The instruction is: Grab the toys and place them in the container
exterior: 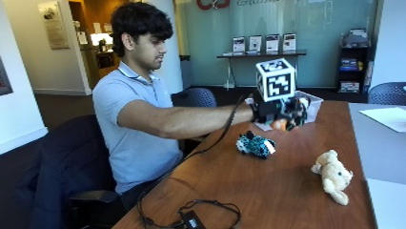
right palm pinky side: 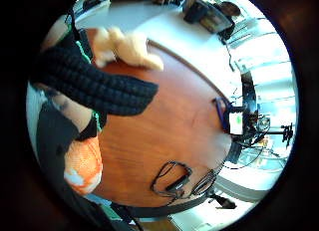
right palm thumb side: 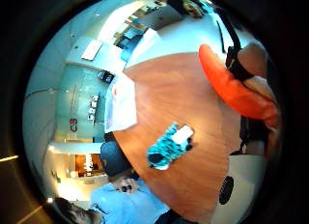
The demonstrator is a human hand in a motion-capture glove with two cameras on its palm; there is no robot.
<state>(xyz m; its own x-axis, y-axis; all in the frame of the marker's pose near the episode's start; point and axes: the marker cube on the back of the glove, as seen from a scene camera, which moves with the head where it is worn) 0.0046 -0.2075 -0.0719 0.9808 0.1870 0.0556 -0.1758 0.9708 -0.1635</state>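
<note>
In the outside view my gloved right hand (exterior: 279,112) is held out above the wooden table (exterior: 279,191) and grips an orange toy (exterior: 278,125), just in front of the clear plastic container (exterior: 312,101). The orange toy (right palm thumb side: 231,89) fills the edge of the thumb side view, close to the palm, and the orange toy (right palm pinky side: 82,164) also shows under my black gloved fingers (right palm pinky side: 94,84). A teal and black plush toy (exterior: 256,144) lies on the table below the hand. A beige teddy bear (exterior: 333,176) lies nearer the table's right side.
A black cable with a small box (exterior: 190,217) lies coiled at the table's near edge. A sheet of paper (exterior: 387,117) rests on the grey table at the far right. The person sits in a dark chair (exterior: 57,167) on the left.
</note>
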